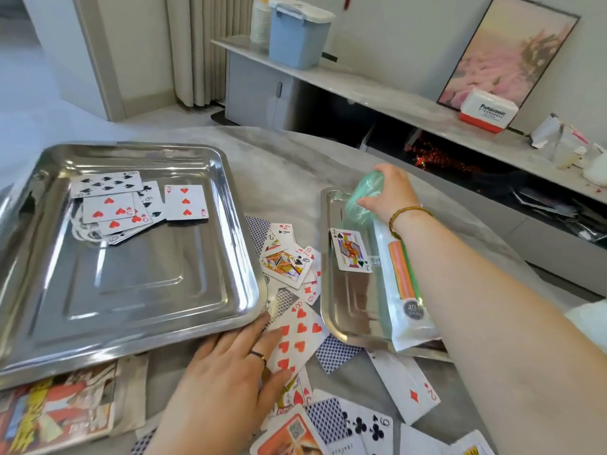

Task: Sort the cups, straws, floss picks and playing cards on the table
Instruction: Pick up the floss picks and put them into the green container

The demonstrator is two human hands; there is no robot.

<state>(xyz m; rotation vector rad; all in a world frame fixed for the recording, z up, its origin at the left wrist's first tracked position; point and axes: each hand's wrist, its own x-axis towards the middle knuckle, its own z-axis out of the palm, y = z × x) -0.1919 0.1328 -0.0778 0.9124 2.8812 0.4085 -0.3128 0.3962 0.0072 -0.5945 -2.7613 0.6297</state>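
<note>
My right hand (pixel 391 192) grips a pale green bag-like pack (pixel 364 200) over the far end of the small steel tray (pixel 331 310). In that tray lie a jack of spades (pixel 350 250) and a clear packet of coloured straws (pixel 403 277). My left hand (pixel 230 366) rests flat on the table, its fingers touching an eight of hearts (pixel 299 336) at the near corner of the large steel tray (pixel 138 290), which holds several face-up cards (pixel 131 205). Loose playing cards (pixel 289 261) are scattered between and in front of the trays.
Printed booklets (pixel 56 412) lie under the large tray's near edge. Behind the table stands a long low shelf with a blue lidded bin (pixel 299 34), a white and red box (pixel 486 110) and a framed picture (pixel 509 50).
</note>
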